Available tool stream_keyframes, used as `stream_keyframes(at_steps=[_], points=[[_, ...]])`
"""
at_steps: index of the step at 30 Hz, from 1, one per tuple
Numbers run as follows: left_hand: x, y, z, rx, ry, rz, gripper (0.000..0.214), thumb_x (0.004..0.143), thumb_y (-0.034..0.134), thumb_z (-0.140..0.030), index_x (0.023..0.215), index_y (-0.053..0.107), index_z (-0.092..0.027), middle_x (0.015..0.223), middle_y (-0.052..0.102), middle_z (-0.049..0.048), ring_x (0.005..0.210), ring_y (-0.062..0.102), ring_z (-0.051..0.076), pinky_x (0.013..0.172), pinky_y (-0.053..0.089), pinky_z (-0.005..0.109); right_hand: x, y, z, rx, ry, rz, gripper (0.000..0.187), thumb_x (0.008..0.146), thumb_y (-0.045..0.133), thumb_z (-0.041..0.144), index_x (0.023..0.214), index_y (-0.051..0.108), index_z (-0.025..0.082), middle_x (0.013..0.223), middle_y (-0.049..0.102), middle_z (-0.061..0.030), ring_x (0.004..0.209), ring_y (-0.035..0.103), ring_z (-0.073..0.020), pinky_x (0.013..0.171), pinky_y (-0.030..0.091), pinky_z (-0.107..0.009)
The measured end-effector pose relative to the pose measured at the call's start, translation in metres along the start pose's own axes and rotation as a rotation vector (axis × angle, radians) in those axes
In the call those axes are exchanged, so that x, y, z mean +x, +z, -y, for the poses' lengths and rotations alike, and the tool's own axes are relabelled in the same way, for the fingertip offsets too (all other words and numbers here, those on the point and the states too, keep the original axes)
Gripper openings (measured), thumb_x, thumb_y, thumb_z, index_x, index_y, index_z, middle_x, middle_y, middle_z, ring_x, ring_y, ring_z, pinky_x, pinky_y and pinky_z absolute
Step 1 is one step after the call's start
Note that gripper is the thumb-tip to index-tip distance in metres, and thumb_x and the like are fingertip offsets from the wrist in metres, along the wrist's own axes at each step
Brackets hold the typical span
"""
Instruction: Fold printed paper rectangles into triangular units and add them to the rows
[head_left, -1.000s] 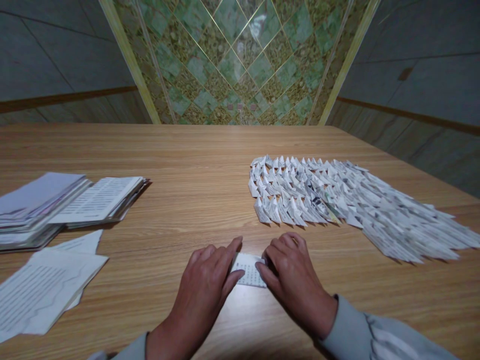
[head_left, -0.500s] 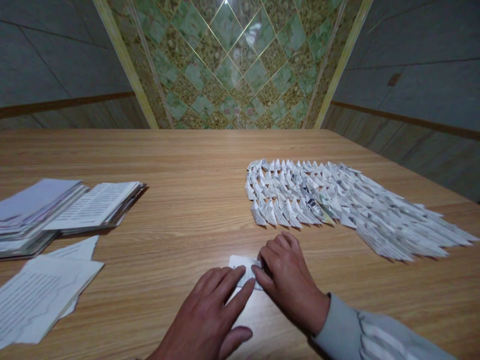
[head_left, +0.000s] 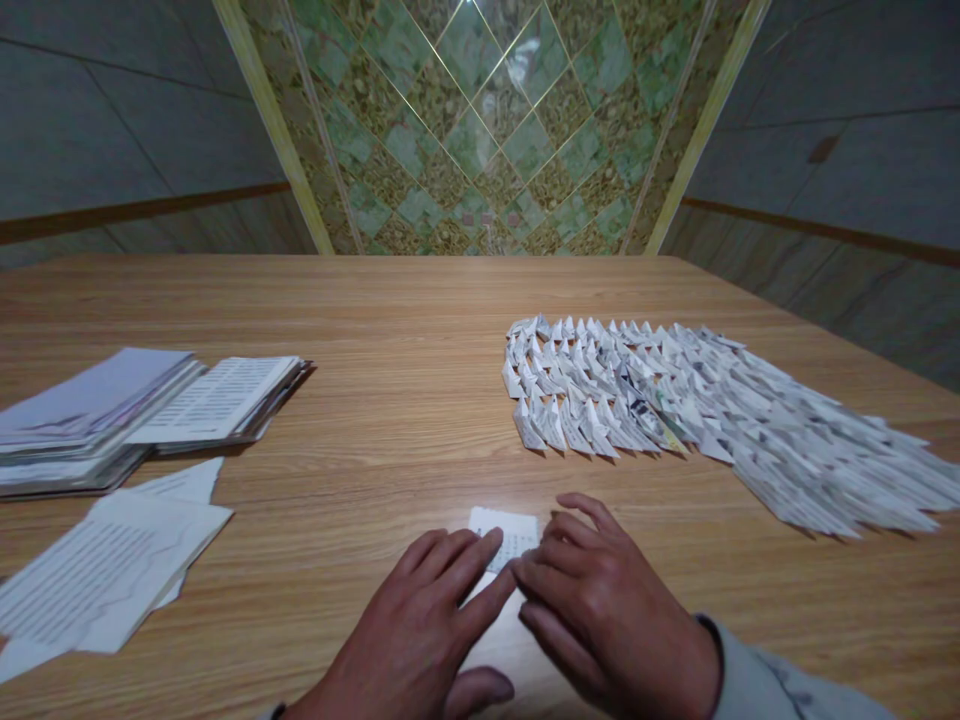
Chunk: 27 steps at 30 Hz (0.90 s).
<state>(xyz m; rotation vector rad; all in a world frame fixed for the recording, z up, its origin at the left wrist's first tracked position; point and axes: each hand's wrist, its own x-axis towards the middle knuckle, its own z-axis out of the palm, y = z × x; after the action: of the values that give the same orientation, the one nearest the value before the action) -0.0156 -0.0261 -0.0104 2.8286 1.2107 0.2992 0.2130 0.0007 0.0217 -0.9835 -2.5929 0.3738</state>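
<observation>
Folded white printed-paper rectangle [head_left: 519, 527] lies on the brown wood-grain table [head_left: 375, 400], apparently steadied by 2 fingers [head_left: 480, 556] of the open left hand [head_left: 420, 615]; the right hand [head_left: 604, 590] curls loosely alongside, its grip unclear.

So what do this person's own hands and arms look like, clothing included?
The left hand and right hand are gloveless, with no rings visible. The right sleeve is pale grey, wrinkled past the wrist, with a dark line at its opening. The left cuff barely shows.
</observation>
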Motion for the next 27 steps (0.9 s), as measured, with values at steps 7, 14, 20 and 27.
stream_keyframes(at_steps=[7, 14, 20, 27], points=[[-0.015, -0.005, 0.009, 0.047, 0.051, -0.030, 0.075, 0.087, 0.067, -0.052, 0.151, 0.037, -0.028, 0.148, 0.053, 0.0062, 0.131, 0.051, 0.028, 0.105, 0.043, 0.044, 0.000, -0.007, -0.002, -0.067, -0.016, 0.077, 0.006, 0.088, 0.069, 0.027, 0.085, 0.065, 0.024, 0.083, 0.071, 0.0022, 0.088, 0.056, -0.0204, 0.105, 0.026, -0.045], [-0.028, -0.006, 0.021, 0.195, 0.069, -0.061, 0.068, 0.091, 0.061, -0.053, 0.150, 0.039, -0.029, 0.149, 0.052, 0.0024, 0.135, 0.048, 0.028, 0.110, 0.037, 0.046, 0.001, -0.010, -0.002, -0.097, -0.016, 0.111, 0.013, 0.085, 0.075, 0.029, 0.081, 0.064, 0.023, 0.085, 0.071, 0.0019, 0.088, 0.054, -0.0207, 0.096, 0.032, -0.043], [-0.026, -0.007, 0.022, 0.208, 0.050, -0.088, 0.063, 0.092, 0.060, -0.050, 0.149, 0.041, -0.030, 0.146, 0.056, 0.0020, 0.135, 0.048, 0.029, 0.111, 0.037, 0.048, 0.002, -0.014, -0.002, -0.127, -0.018, 0.126, 0.018, 0.081, 0.078, 0.026, 0.073, 0.063, 0.022, 0.079, 0.070, 0.0027, 0.085, 0.053, -0.0199, 0.086, 0.035, -0.039], [-0.025, -0.006, 0.022, 0.228, 0.054, -0.102, 0.052, 0.092, 0.063, -0.046, 0.141, 0.052, -0.029, 0.142, 0.059, 0.0015, 0.132, 0.051, 0.030, 0.110, 0.037, 0.051, 0.001, -0.013, -0.005, -0.134, -0.027, 0.111, 0.020, 0.083, 0.077, 0.028, 0.069, 0.065, 0.022, 0.075, 0.069, 0.0026, 0.085, 0.052, -0.0195, 0.084, 0.034, -0.037]])
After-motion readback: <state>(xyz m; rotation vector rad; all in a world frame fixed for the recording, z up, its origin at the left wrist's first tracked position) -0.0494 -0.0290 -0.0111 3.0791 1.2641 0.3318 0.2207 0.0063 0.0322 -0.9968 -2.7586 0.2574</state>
